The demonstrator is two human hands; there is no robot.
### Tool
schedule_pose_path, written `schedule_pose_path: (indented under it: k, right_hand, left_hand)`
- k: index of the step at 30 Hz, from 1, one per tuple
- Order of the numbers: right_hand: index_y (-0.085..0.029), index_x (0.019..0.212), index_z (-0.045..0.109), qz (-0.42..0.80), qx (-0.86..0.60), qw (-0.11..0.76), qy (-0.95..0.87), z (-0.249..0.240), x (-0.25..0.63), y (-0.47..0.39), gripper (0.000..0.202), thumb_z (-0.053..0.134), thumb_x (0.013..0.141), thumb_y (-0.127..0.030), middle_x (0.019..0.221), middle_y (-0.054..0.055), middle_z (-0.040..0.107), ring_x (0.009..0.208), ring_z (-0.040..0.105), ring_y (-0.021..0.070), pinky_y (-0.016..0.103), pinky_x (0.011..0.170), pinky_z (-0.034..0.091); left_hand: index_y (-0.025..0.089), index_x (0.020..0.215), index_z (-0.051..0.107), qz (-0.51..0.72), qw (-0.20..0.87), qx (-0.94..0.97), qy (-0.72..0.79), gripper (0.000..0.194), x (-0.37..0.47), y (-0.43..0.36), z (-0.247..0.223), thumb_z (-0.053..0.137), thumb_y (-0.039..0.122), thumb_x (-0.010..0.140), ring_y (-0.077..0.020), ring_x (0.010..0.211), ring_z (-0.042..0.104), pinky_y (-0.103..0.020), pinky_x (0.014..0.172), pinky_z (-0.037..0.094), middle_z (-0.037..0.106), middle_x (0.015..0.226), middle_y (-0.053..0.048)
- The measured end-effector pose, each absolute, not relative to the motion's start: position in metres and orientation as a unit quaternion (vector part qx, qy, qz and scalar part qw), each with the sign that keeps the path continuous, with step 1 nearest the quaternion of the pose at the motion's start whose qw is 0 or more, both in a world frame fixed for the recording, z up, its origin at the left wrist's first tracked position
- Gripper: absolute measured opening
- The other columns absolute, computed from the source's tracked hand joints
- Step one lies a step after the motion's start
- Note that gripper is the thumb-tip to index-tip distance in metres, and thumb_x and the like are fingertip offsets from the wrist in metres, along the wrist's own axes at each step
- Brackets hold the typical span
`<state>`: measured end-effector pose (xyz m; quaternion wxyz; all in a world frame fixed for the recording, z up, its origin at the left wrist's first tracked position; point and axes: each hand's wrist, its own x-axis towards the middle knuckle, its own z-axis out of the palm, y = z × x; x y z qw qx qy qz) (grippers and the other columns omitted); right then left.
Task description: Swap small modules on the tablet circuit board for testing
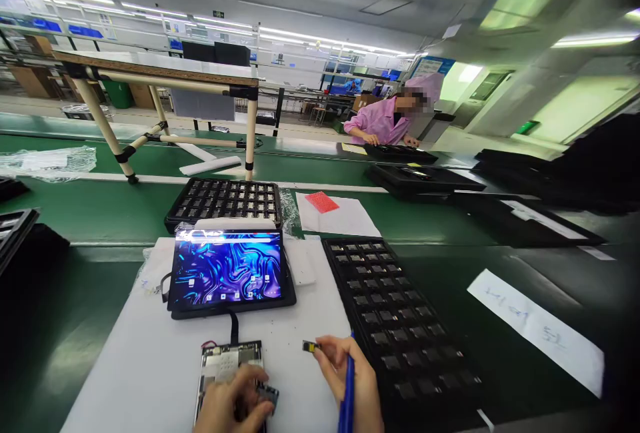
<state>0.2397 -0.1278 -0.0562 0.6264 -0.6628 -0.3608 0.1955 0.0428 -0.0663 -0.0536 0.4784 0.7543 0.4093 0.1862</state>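
Close work at a green tabletop.
A compartmented black tray and a paper strip, its handwriting too blurred to read, lie right of a lit tablet. Over an opened device in front of the tablet, the left hand curls knuckles-up, clamped on a dark part. Apart from it, the right hand pinches a small black-and-yellow part, a blue tool lying across its palm.

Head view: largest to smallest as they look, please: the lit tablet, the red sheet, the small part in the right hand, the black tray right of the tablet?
1. Black tray
2. Lit tablet
3. Red sheet
4. Small part
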Motion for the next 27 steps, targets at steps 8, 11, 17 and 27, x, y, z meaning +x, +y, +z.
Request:
schedule_pose_path:
  k: [8, 11, 17, 27]
  right_hand:
    - [-0.020, 0.089, 0.061, 0.116, -0.723, 0.487, -0.476, -0.068, 0.245, -0.118, 0.013, 0.051, 0.081, -0.021, 0.083, 0.007, 0.068, 0.078, 0.067, 0.0230, 0.034, 0.070, 0.055]
    - [-0.020, 0.106, 0.061, 0.063, -0.728, 0.481, -0.485, -0.070, 0.246, -0.123, 0.024, 0.052, 0.084, -0.022, 0.094, 0.009, 0.067, 0.089, 0.065, 0.0236, 0.036, 0.076, 0.054]
    - [-0.021, 0.067, 0.046, 0.075, -0.665, 0.605, -0.431, -0.074, 0.243, -0.140, 0.027, 0.057, 0.089, -0.032, 0.066, 0.002, 0.067, 0.064, 0.064, 0.0176, 0.028, 0.060, 0.051]
    - [-0.020, 0.068, 0.047, 0.227, -0.622, 0.660, -0.355, -0.057, 0.206, -0.125, 0.034, 0.046, 0.094, -0.042, 0.072, -0.001, 0.049, 0.055, 0.049, 0.0110, 0.022, 0.053, 0.044]
  left_hand:
    - [0.028, 0.091, 0.066, 0.171, 0.273, 0.895, 0.309, 0.036, 0.071, -0.064, -0.060, 0.065, 0.000, 0.068, -0.0158, 0.066, 0.064, -0.023, 0.061, 0.054, 0.066, 0.074, 0.003]
    - [0.030, 0.100, 0.065, 0.182, 0.244, 0.910, 0.280, 0.046, 0.074, -0.060, -0.062, 0.066, -0.001, 0.067, -0.0201, 0.075, 0.066, -0.029, 0.065, 0.058, 0.068, 0.081, 0.002]
    - [0.019, 0.118, 0.058, 0.292, 0.077, 0.928, 0.219, 0.033, 0.060, -0.059, -0.054, 0.040, 0.013, 0.090, -0.0216, 0.094, 0.064, -0.034, 0.074, 0.059, 0.064, 0.108, -0.010]
    - [0.025, 0.117, 0.061, 0.242, -0.113, 0.946, 0.182, 0.045, 0.040, -0.091, -0.086, 0.022, 0.012, 0.098, -0.0162, 0.108, 0.056, -0.030, 0.088, 0.042, 0.064, 0.119, 0.002]
